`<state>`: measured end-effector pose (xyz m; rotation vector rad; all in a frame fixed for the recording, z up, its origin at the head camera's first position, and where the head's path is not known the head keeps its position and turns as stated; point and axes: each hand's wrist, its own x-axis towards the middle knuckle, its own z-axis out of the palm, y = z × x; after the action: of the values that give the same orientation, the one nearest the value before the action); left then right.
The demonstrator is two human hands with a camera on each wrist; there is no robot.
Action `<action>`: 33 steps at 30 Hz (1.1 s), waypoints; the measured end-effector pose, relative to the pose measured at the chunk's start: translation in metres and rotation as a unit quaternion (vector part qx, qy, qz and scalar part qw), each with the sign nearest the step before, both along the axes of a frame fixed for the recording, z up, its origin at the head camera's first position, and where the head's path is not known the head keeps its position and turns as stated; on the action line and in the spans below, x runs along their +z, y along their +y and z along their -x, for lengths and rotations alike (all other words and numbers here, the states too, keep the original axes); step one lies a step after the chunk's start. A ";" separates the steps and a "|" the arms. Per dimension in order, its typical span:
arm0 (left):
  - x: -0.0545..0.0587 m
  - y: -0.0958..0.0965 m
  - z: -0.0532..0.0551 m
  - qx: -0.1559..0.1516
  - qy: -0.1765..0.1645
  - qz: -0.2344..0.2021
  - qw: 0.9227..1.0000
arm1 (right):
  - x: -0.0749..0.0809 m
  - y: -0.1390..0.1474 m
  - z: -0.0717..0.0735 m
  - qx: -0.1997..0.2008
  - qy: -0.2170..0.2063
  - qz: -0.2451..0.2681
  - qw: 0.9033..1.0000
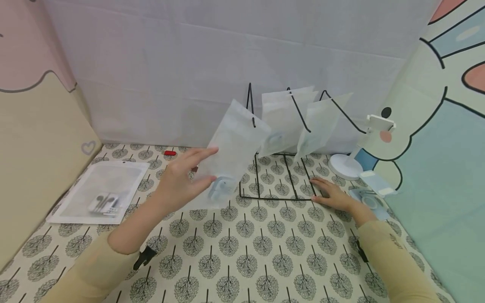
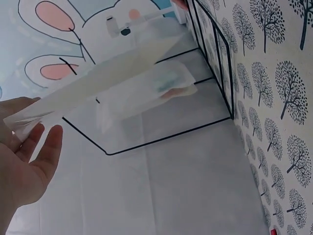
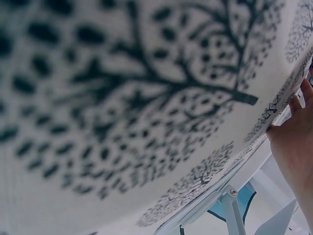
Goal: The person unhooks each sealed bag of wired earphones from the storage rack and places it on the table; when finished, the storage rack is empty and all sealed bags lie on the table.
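My left hand [image 1: 178, 181] grips the left edge of a translucent white bag [image 1: 236, 139] between thumb and fingers. A pale blue coiled item [image 1: 221, 187] shows through its lower part. The bag's upper right part overlaps the left hook of a black wire rack [image 1: 276, 198], with the hook's tip in front of it. In the left wrist view, the bag [image 2: 88, 93] appears nearly edge-on, its near end at the fingers. On the table, my right hand [image 1: 333, 197] rests at the rack base's right side, fairly straight fingertips at the wire.
More translucent bags [image 1: 286, 122] hang from the rack's other hooks. A flat bag [image 1: 102, 181] with earphones inside lies at left, and a small red object [image 1: 169, 153] lies behind. To the right stand a white phone stand [image 1: 346, 166] and a pale blue package [image 1: 369, 202].
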<state>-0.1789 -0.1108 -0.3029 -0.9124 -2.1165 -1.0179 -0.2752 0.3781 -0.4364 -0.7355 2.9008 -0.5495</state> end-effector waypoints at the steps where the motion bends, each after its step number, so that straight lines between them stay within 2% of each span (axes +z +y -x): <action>1: 0.001 0.000 -0.003 -0.005 -0.015 0.004 1.000 | 0.000 0.000 0.000 0.001 0.002 0.000 1.000; 6: 0.003 -0.002 -0.014 -0.021 -0.061 0.032 0.997 | 0.000 -0.001 -0.001 0.000 0.000 0.002 1.000; 13: 0.004 -0.005 -0.026 -0.009 -0.089 0.049 0.995 | 0.000 -0.002 -0.002 -0.005 -0.003 0.001 1.000; 25: 0.006 -0.009 -0.037 -0.010 -0.072 0.042 0.996 | 0.003 -0.002 -0.003 -0.004 0.005 -0.008 1.000; 33: 0.016 -0.015 -0.046 0.001 -0.075 0.039 0.996 | 0.005 -0.003 -0.004 -0.006 0.002 -0.008 1.000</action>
<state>-0.1328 -0.1253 -0.2867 -0.8951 -2.2956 -1.0362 -0.2717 0.3750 -0.4317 -0.7190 2.9116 -0.5263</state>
